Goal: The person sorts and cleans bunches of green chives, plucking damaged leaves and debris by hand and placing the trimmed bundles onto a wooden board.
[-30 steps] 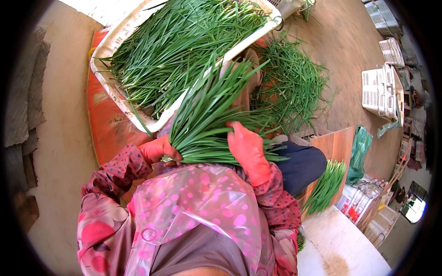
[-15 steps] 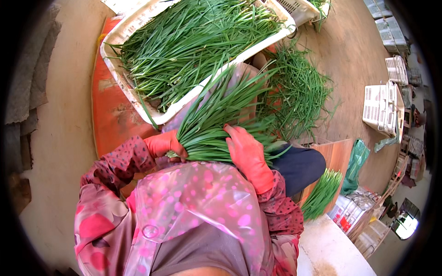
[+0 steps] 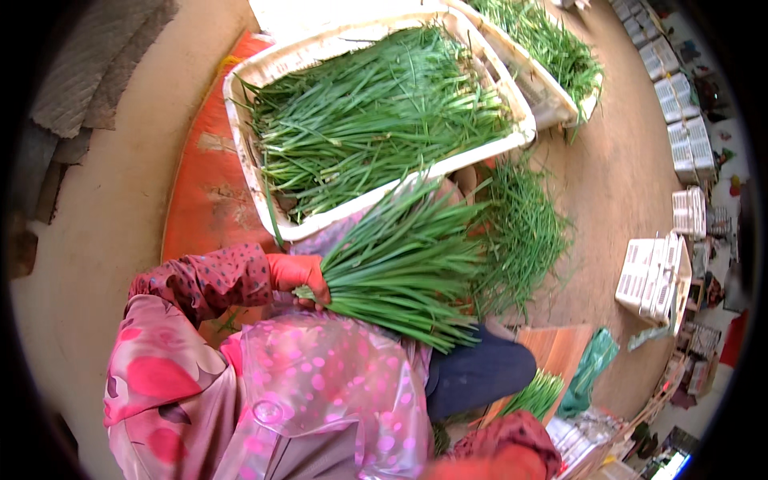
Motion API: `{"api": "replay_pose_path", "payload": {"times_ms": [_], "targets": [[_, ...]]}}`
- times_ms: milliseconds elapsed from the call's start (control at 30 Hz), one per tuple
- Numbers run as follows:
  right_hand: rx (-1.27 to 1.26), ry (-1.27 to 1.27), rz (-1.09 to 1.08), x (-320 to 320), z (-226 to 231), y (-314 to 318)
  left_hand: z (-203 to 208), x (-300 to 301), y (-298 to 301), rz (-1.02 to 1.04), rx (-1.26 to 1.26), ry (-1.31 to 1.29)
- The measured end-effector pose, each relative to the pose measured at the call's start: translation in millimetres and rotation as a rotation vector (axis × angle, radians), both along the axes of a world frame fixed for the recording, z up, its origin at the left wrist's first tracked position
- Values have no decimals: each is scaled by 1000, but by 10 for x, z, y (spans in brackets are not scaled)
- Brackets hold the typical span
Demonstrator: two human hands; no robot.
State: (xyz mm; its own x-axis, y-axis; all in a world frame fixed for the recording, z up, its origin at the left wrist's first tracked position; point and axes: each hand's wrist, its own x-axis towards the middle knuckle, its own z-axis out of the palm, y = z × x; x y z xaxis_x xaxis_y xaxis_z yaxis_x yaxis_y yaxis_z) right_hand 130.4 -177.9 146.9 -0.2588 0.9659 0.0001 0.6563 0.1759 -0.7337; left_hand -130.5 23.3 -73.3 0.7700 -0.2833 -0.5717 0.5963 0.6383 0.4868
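A thick bunch of garlic chives (image 3: 400, 276) lies across my lap, its green leaves fanning out to the right. My left hand (image 3: 300, 278), in an orange-red rubber glove, is closed around the bunch at its pale stem end. Down at the lower edge, my right hand (image 3: 488, 467) shows only as a blurred red glove, and its fingers cannot be made out. It is apart from the held bunch, nearest to a trimmed-looking bunch of chives (image 3: 538, 392) on a wooden board (image 3: 552, 348) at my right.
A white plastic crate (image 3: 416, 178) full of loose chives stands in front of me on an orange-red surface (image 3: 196, 188). Behind it is a second filled crate (image 3: 552, 108). Loose leaves (image 3: 524, 232) are heaped right of my lap. A green bag (image 3: 590, 372) and stacked white crates (image 3: 650, 280) stand farther right.
My right hand has left the chives and moved down and right to the lower edge. My left hand still grips the bunch, and the view has shifted.
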Motion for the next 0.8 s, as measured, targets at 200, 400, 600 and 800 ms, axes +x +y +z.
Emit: {"api": "replay_pose_path", "payload": {"times_ms": [200, 400, 600, 800], "targets": [[-107, -82, -572, 138, -713, -13, -23, -11, -39, 31, 8, -3], [-143, -67, -669, 260, -849, -104, -52, 94, -38, 15, 32, 32], [-113, 0, -637, 267, -822, -136, 442, 717, 57, 120, 377, -208], [-125, 64, -700, 201, -836, -317, 1083, 1214, 146, 133, 1327, -511]]}}
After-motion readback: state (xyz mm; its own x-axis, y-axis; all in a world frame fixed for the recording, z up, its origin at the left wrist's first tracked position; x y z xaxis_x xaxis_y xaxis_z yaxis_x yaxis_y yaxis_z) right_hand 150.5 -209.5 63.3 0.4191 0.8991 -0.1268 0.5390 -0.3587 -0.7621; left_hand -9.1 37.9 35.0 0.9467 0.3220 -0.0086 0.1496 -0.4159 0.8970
